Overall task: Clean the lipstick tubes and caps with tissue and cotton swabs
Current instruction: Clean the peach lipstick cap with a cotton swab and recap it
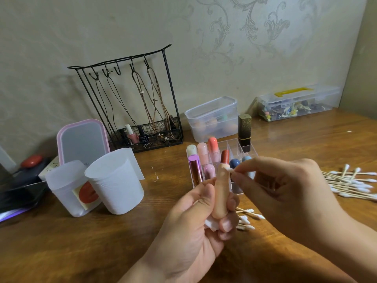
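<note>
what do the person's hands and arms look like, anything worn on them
Both the left hand and the right hand are bare: no gloves, rings, bracelets or watch show. The forearms are bare too as far as the frame reaches, with no sleeve edge in view. Fingernails look short and unpainted where visible. No markings can be made out on either arm.

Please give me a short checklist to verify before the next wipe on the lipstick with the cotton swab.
1. Left hand grips the peach lipstick tube upright: ok.
2. Right hand pinches the cotton swab: ok.
3. Swab tip touches the tube's upper rim: ok.
4. Lipstick bullet is raised and exposed, easy to smear: not ok.
5. Tissue is ready under the left fingers: ok.
6. Swab tip is clean enough: cannot tell.
</note>
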Motion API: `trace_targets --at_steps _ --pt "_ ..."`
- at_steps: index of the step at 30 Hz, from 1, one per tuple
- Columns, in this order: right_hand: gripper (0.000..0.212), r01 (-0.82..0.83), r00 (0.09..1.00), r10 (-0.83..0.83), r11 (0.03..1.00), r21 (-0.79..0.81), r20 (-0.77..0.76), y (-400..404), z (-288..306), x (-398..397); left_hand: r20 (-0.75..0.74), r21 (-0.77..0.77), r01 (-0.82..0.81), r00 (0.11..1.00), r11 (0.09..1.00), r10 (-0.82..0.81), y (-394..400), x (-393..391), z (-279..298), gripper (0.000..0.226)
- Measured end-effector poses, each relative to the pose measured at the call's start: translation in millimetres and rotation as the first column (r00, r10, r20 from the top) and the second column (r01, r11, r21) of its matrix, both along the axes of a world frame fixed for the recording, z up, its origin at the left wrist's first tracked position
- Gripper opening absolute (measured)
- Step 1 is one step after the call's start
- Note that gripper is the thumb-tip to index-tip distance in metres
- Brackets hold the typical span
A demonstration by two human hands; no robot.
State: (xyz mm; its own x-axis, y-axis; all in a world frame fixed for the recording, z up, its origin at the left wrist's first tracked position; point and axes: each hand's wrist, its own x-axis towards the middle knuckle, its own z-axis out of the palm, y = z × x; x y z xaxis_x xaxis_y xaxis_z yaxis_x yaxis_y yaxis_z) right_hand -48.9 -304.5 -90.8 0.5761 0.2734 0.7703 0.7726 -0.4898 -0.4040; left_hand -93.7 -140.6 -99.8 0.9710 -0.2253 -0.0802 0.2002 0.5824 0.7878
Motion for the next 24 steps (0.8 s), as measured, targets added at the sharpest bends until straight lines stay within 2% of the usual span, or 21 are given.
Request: trace_targets --at_steps 3,10,19,24 --pt "0.019 -0.022 1.000 0.022 1.000 0.022 0.004 -0.5 0.2 -0.1 0.028 -0.007 0.017 0.999 1.000 -0.017 -0.3 -0.5 0.9 0.034" --pt "0.020 -0.022 1.000 0.022 0.999 0.033 -0.003 -1.8 1.1 1.4 0.078 0.084 0.000 0.997 0.996 -0.006 0.5 -1.4 -0.9 0.027" --pt "0.019 -0.041 0.999 0.041 0.999 -0.005 0.005 -1.3 -0.4 0.9 0.050 0.079 0.000 0.999 0.997 -0.004 -0.3 1.3 -1.0 0.033" --pt "0.021 -0.033 0.999 0.033 0.999 -0.002 0.003 -2.5 0.4 1.6 0.034 0.079 0.010 0.999 0.997 -0.013 0.2 2.9 -0.3 0.024"
